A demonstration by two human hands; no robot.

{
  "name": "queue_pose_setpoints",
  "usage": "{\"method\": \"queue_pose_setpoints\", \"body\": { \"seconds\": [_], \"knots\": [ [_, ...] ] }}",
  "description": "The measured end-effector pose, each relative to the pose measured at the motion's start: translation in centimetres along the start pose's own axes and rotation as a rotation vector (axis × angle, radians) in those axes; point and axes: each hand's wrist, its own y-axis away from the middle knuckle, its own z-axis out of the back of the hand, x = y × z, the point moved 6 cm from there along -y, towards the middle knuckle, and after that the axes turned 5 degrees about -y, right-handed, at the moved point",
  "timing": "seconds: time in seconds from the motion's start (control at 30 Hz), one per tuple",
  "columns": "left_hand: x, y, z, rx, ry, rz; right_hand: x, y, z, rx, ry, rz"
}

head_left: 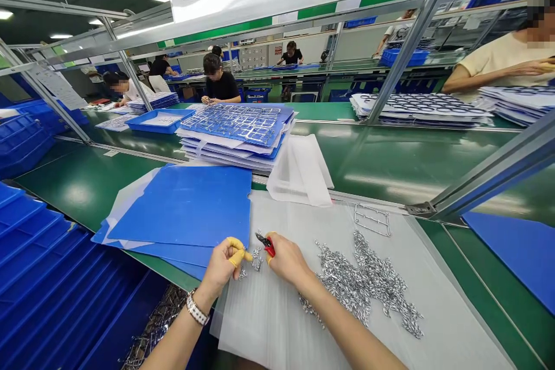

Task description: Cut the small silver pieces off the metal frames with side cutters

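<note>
The little metal parts (pixel 256 259) lie on the white foam sheet (pixel 260 324) between your hands, with a bigger heap of parts (pixel 362 283) just past your right hand and a bare metal frame (pixel 372 219) beyond it. Blue plastic sheets (pixel 182 208) lie near your left hand, blue bins (pixel 39 254) further left. The foam sheet offers open room toward its right side. Your right hand (pixel 286 258) is closed around red-handled cutters (pixel 265 244). Your left hand (pixel 222 266) has its yellow-capped fingers (pixel 236 257) together; you can't tell if they hold a part.

Head-worn camera, looking forward and down

From above the near edge of the green workbench (pixel 78 196), it faces across the white foam sheet (pixel 269 324), with the left hand (pixel 221 266) and right hand (pixel 286 260) close below and far workbenches (pixel 368 66) beyond.
</note>
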Motion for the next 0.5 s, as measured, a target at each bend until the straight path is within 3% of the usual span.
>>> {"method": "queue_pose_setpoints", "body": {
  "seconds": [0.27, 0.5],
  "knots": [
    [0.6, -0.7, -0.9, -0.038, 0.112, 0.034, -1.1, 1.5, 0.4, -0.053, 0.056, 0.018],
    [1.5, -0.1, 1.1, -0.108, 0.103, 0.058, -2.9, 1.5, 1.2, 0.007, -0.038, 0.037]
  ]
}}
